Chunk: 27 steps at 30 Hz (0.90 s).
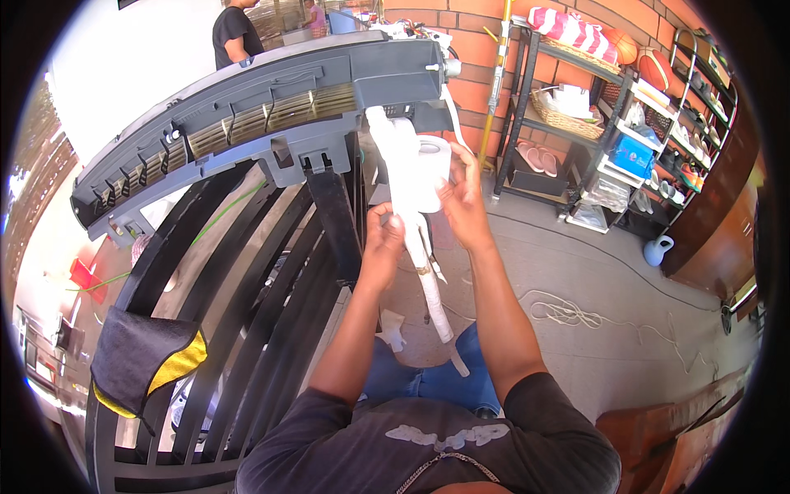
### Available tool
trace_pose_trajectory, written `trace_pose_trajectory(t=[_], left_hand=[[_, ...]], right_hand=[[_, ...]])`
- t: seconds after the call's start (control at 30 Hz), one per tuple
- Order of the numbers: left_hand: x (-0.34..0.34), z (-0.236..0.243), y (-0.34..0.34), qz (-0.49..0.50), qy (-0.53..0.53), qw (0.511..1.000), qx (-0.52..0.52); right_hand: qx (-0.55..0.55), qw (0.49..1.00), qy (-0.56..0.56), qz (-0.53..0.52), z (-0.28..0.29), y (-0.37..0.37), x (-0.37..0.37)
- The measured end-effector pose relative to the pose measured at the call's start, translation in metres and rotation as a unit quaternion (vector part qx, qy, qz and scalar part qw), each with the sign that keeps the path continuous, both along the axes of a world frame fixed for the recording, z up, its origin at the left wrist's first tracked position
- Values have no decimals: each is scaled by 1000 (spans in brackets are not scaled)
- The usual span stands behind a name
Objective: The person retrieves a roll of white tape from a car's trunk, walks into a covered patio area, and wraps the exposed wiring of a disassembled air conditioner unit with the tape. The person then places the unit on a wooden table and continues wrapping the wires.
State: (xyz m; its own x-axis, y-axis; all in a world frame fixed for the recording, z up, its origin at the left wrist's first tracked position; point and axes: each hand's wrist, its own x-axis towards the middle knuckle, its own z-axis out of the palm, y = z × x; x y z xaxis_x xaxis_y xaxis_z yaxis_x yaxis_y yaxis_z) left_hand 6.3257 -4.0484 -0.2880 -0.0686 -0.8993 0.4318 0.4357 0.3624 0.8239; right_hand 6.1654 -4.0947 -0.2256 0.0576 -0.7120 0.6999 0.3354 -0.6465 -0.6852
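A grey air conditioner indoor unit (329,82) lies across a black slatted metal frame (222,272). From its right end a bundle of pipes wrapped in white tape (428,300) hangs down toward my lap. My left hand (383,245) is closed on the wrapped pipes, with its thumb along their left side. In my right hand (465,198) is a roll of white tape (432,177), held by its right edge close against the pipes. A wide white strip runs between roll and bundle. Some fingers of both hands are hidden behind the white material.
A black and yellow cloth (148,362) hangs over the frame. Shelves (551,123) with baskets, shoes and balls stand by the brick wall. Loose white cable (568,311) and a blue watering can (657,249) are on the floor. Another person (236,34) stands beyond the unit.
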Motion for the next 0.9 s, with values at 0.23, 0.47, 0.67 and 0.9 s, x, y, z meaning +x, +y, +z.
trace_pose_trajectory(t=[0.23,0.47,0.67,0.9], left_hand=[[2,10,-13,33,113,988,96],[6,6,-17,-81,277,958,4],[-4,-8,-4,-48,359,932,2],[-15,-11,27,-39,370,928,-12]], right_hand=[[193,974,35,116,3,-26,21],[122,961,247,10,22,-24,23],[153,986,24,57,17,21,25],[-67,971,186,-130,14,68,34]])
